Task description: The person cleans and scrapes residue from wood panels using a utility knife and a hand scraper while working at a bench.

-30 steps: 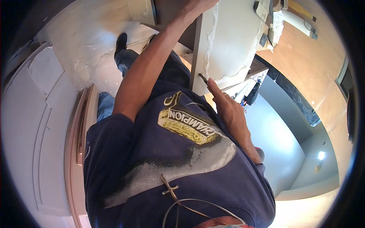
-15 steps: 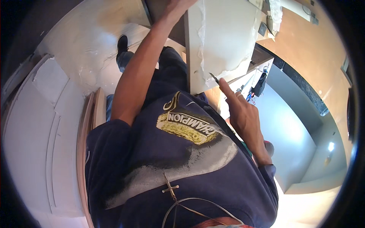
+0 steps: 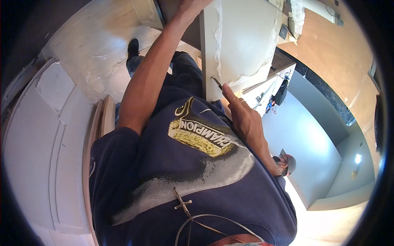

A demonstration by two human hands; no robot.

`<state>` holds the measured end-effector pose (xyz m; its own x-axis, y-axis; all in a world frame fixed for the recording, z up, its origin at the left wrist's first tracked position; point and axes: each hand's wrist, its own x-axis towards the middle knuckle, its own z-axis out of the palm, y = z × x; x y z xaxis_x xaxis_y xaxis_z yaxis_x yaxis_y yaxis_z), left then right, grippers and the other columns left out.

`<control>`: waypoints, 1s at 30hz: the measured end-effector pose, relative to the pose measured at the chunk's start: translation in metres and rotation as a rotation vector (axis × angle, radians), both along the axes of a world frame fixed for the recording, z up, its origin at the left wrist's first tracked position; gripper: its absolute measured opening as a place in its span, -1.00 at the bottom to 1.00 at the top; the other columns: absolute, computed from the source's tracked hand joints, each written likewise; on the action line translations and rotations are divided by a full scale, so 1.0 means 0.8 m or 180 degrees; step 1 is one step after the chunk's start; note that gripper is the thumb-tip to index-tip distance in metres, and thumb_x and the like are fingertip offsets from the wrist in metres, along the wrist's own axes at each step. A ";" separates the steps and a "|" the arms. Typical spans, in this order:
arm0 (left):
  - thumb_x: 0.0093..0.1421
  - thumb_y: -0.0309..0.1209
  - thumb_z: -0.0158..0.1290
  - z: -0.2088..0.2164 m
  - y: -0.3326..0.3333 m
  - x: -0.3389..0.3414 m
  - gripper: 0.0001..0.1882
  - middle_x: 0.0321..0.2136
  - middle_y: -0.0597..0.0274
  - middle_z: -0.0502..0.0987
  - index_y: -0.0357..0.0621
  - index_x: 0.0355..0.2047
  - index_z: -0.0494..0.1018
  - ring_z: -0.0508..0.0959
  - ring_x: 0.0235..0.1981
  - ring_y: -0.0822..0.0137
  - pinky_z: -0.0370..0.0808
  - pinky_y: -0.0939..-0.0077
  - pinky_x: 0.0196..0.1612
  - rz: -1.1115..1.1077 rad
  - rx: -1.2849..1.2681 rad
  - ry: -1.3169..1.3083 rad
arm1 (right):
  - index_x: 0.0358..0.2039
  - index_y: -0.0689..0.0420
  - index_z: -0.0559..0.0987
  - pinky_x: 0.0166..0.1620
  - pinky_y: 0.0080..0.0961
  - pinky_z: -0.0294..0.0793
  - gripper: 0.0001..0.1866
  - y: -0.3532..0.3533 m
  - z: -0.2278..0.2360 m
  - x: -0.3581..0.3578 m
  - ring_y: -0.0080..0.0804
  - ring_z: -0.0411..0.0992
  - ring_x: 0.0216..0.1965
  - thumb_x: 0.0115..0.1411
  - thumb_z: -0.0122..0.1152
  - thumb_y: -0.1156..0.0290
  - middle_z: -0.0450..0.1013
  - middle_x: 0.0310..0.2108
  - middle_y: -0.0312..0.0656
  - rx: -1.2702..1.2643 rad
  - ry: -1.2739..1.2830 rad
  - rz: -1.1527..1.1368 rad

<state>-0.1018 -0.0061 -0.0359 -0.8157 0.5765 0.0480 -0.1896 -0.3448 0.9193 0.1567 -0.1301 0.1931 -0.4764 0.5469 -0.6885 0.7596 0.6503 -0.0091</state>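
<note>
A pale panel (image 3: 246, 45) with ragged white residue along its edges stands in front of me. My right hand (image 3: 248, 125) grips a slim knife (image 3: 217, 83) with a dark handle, index finger stretched along it. The thin tip meets the panel face near its left edge, by a small dark spot. At the top, my left hand (image 3: 195, 6) is at the panel's upper left edge. Its fingers are cut off by the picture's edge, so I cannot make out their grip.
White panels (image 3: 45, 135) lean at the left. Behind the pale panel, tools hang on a white surface (image 3: 273, 94). A person in a cap (image 3: 289, 163) is at the right, beyond my right forearm. The floor (image 3: 102, 53) bears pale smears.
My right hand has moved left with the knife, from the residue near the lower edge to the dark spot. The capped person shows more. My left hand stays about where it was.
</note>
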 end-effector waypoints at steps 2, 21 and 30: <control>0.40 -0.41 -0.09 0.004 -0.003 0.002 -0.29 0.24 -0.30 0.17 -0.13 0.45 -0.17 0.36 0.23 -0.09 0.34 0.08 0.25 -0.0105 0.0058 -0.0140 | 0.49 -0.33 0.15 -0.40 -0.03 0.52 -0.25 -0.001 0.000 0.000 0.07 0.57 -0.44 0.35 0.06 0.49 0.51 -0.34 0.05 -0.0021 0.0061 -0.0044; 0.44 -0.39 -0.09 0.009 -0.008 0.006 -0.29 0.25 -0.30 0.24 -0.14 0.47 -0.19 0.40 0.21 -0.07 0.36 0.09 0.25 -0.0228 -0.0146 -0.0263 | 0.44 -0.28 0.25 -0.34 0.00 0.52 -0.31 -0.007 -0.021 -0.005 0.20 0.57 -0.39 0.34 0.15 0.46 0.57 -0.30 0.13 0.0041 0.0111 -0.0208; 0.43 -0.26 -0.07 -0.013 0.005 0.005 -0.26 0.24 -0.28 0.23 -0.17 0.46 -0.18 0.36 0.22 -0.08 0.34 0.04 0.25 -0.0173 0.0124 -0.0200 | 0.48 -0.24 0.19 -0.50 -0.14 0.58 -0.26 0.026 0.044 -0.059 -0.06 0.58 -0.52 0.32 0.09 0.46 0.53 -0.40 0.03 0.0174 -0.0438 0.0844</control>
